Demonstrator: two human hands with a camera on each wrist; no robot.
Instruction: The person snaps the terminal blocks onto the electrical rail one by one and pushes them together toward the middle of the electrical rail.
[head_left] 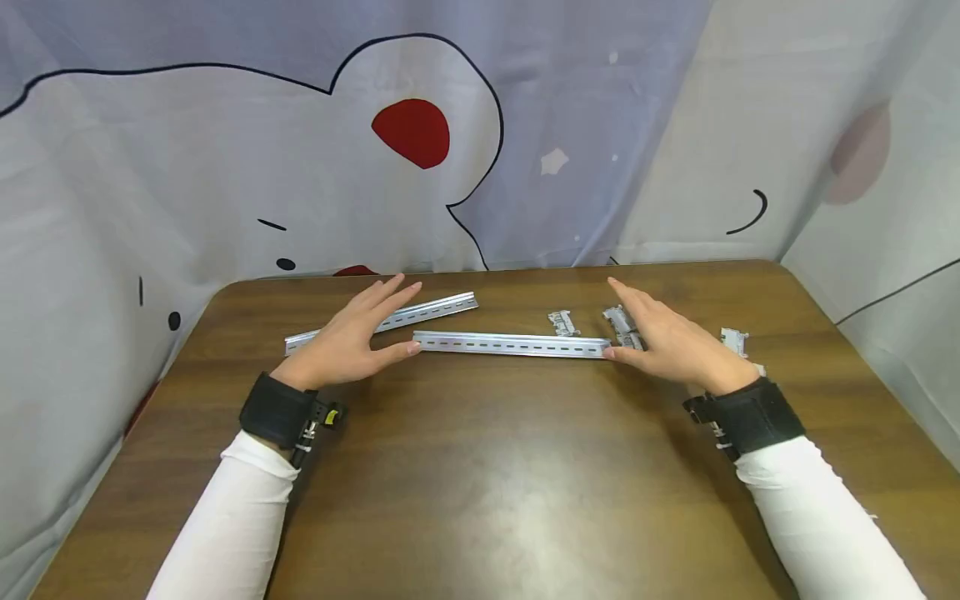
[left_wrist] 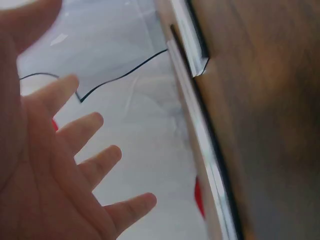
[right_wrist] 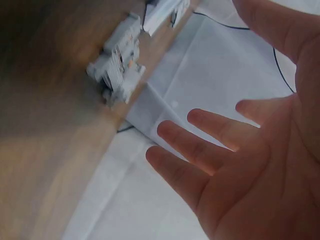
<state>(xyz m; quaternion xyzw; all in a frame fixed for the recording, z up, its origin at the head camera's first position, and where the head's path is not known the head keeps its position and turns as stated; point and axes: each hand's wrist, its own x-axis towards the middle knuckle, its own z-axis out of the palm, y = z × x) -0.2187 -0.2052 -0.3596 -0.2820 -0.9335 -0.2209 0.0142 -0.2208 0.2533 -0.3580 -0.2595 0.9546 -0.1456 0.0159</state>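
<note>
A slotted metal DIN rail (head_left: 513,344) lies on the wooden table between the two hands. My left hand (head_left: 352,337), fingers spread, is above a second, slanted rail (head_left: 435,311) and hides its middle part. In the left wrist view that palm (left_wrist: 50,165) shows nothing held. Beyond the front rail's right end, my right hand (head_left: 675,342) is spread out too, its thumb near that end. Whether it touches the rail I cannot tell. Grey terminal blocks (head_left: 621,327) lie behind the right hand, partly hidden by it; the right wrist view shows the blocks (right_wrist: 117,62) apart from the fingers.
Behind the front rail lies another small grey block (head_left: 562,323). Further right, one more block (head_left: 733,340) sits beside the right wrist. A printed curtain (head_left: 300,167) hangs along the table's back edge. Both wrists wear black straps (head_left: 281,410).
</note>
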